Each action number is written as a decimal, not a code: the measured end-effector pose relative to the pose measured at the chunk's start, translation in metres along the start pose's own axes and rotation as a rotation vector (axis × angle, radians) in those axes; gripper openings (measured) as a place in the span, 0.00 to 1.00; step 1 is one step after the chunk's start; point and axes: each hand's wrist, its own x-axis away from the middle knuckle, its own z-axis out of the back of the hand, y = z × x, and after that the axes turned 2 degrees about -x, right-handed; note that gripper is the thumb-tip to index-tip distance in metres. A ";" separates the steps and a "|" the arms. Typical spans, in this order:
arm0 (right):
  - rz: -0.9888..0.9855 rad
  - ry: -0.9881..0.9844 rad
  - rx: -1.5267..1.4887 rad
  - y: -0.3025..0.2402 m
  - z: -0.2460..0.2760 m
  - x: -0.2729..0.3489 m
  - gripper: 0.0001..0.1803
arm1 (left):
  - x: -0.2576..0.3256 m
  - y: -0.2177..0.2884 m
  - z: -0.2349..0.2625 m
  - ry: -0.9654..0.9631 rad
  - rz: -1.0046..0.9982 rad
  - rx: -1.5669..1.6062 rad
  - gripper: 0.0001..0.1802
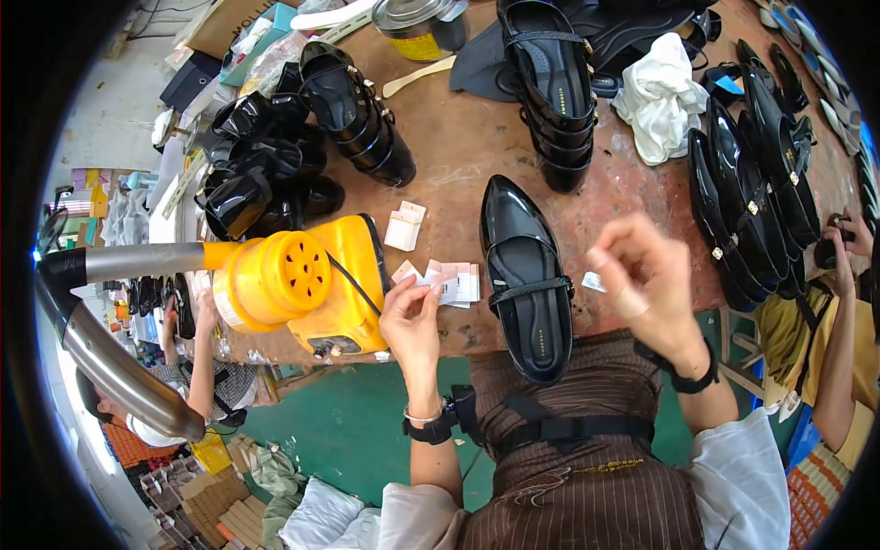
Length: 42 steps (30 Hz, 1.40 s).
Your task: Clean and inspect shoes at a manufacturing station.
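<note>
A black patent pointed flat shoe (527, 275) lies sole down at the table's near edge, toe pointing away, its braided strap across the opening. Left of it, my left hand (411, 321) pinches a small pale label from the spread of pink-and-white labels (463, 284). Another little stack of labels (404, 226) sits just behind. My right hand (646, 275) hovers right of the shoe, fingers curled and smeared by motion. Close to its thumb is a small white label (593, 281); whether the fingers touch it is unclear.
A yellow machine (293, 284) with a metal-pipe hose stands left. Stacked black shoes (353, 115), (555, 92) fill the far side; more shoes (756, 183) stand right. A white cloth (662, 96) and a tin can (422, 27) lie behind. Other people work at both sides.
</note>
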 end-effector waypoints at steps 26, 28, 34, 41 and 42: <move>0.063 -0.235 0.202 -0.031 -0.049 0.019 0.09 | 0.063 0.124 0.007 0.069 -0.180 0.101 0.09; 0.074 -0.221 0.170 -0.028 -0.049 0.018 0.09 | 0.062 0.124 0.006 0.031 -0.223 0.079 0.09; -0.206 -0.215 -0.295 -0.025 -0.041 0.008 0.08 | 0.058 0.128 0.002 0.012 -0.483 -0.146 0.11; -0.496 -0.508 -0.567 -0.003 -0.012 0.012 0.06 | 0.057 0.133 0.004 -0.168 -0.698 -0.237 0.13; -0.510 -0.534 -0.520 -0.001 -0.009 0.013 0.04 | 0.058 0.127 0.003 -0.203 -0.736 -0.241 0.12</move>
